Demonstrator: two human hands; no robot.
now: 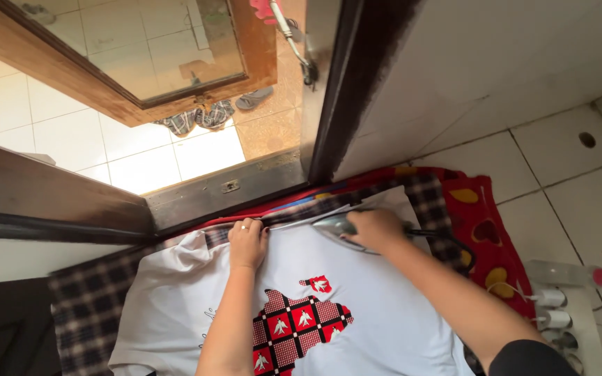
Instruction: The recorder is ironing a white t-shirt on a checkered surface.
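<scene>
Ironing one shirt (pixel 384 313), two hands, one iron (pixel 336 226)

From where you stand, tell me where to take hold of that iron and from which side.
Probably grip the iron by its top handle, coming from above on the right, as the right hand does. Its soleplate lies flat on the white shirt with the tip pointing left, and the cord trails off right. The left hand presses the cloth beside it.
</scene>
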